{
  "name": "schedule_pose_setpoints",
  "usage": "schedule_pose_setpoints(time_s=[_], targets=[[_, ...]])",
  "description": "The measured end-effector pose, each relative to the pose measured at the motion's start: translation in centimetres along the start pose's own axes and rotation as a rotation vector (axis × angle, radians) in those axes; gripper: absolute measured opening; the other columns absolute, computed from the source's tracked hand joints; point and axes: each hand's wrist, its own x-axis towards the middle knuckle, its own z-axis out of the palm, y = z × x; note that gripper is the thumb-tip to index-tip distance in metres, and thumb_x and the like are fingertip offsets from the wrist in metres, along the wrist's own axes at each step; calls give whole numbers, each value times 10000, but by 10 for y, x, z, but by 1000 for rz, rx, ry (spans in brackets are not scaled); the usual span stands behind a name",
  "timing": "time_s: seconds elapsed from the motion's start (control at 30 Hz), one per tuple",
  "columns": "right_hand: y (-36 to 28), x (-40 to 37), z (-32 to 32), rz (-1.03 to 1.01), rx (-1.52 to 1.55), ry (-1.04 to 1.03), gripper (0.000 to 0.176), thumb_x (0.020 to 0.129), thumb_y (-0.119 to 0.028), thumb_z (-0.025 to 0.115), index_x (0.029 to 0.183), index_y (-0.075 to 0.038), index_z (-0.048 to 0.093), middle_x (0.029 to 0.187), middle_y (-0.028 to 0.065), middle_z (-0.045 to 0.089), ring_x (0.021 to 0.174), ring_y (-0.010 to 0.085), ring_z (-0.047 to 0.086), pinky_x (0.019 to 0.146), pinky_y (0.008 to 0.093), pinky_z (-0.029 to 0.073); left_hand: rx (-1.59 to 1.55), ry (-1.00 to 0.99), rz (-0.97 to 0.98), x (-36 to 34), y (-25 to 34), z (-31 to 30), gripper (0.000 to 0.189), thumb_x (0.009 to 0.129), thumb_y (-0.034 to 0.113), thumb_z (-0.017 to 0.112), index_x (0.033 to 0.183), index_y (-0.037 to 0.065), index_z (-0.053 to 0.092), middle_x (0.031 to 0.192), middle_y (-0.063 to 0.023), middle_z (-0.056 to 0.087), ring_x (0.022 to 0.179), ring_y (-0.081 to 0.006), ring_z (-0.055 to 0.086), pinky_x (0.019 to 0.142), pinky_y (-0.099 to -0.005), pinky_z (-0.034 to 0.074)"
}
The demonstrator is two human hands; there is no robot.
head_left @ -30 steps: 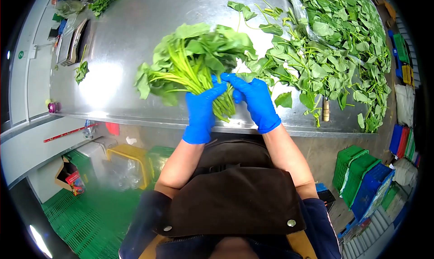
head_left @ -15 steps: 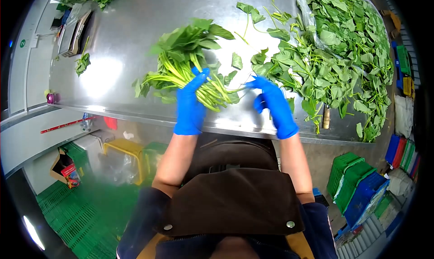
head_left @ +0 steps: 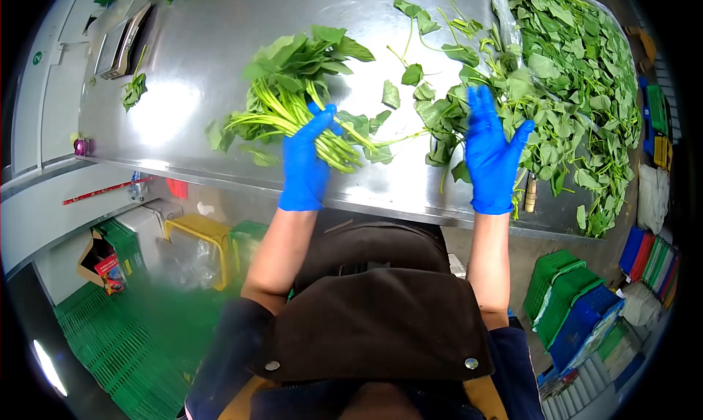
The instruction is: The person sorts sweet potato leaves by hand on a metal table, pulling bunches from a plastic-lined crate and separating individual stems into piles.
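My left hand (head_left: pixel 307 156), in a blue glove, is closed round the stems of a bunch of leafy greens (head_left: pixel 293 101). The leaves point away from me and the pale green stem ends stick out past my fingers. My right hand (head_left: pixel 494 149), gloved in blue too, is open with its thumb spread. It is over the near left side of the big pile of loose greens (head_left: pixel 556 120). Several single sprigs and a loose leaf (head_left: pixel 391 94) lie on the metal table (head_left: pixel 212 61) between the two hands.
A wooden-handled tool (head_left: pixel 530 194) lies under the greens by the near edge. At the table's left stands what looks like a scale (head_left: pixel 121 46) with a sprig (head_left: pixel 135 90) beside it. Green crates (head_left: pixel 560 284) and a blue crate (head_left: pixel 586 325) stand on the floor at right.
My right hand has moved right, away from the bunch to the pile, and its fingers have opened. My left hand still holds the bunch in nearly the same place.
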Motion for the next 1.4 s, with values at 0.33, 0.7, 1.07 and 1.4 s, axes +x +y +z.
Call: schedule_pose_setpoints(time_s=[0.33, 0.7, 1.07, 1.4], targets=[[81, -21, 6, 332, -1005, -102, 246, 870, -217, 609, 988, -14, 685, 749, 2, 618, 599, 72, 509, 551, 219, 415, -15, -102, -103, -11, -14, 2, 284, 811, 37, 594, 1090, -12, 575, 928, -87, 626, 822, -166, 602, 750, -292, 501], [73, -26, -15, 262, -579, -52, 163, 859, -129, 547, 981, -60, 629, 805, -26, 566, 630, 49, 441, 557, 193, 352, -111, -70, -43, -4, -10, -20, 305, 812, 40, 608, 1101, -28, 538, 1023, -144, 611, 928, -222, 608, 837, -312, 502], [39, 10, -50, -540, -1877, -268, 177, 808, -153, 624, 979, -143, 670, 911, 98, 623, 798, 292, 620, 693, 355, 498, -267, 70, -124, 43, 2, -107, 295, 853, 61, 597, 1132, -26, 557, 834, -72, 589, 730, -157, 581, 717, -276, 511], [52, 17, -41, -225, -1975, -426, 152, 876, -261, 557, 902, -115, 588, 843, 124, 634, 749, 322, 611, 611, 386, 471, -374, -91, -65, 20, 19, -105, 292, 866, 81, 586, 1135, 31, 485, 748, -47, 518, 677, -147, 518, 690, -306, 482]])
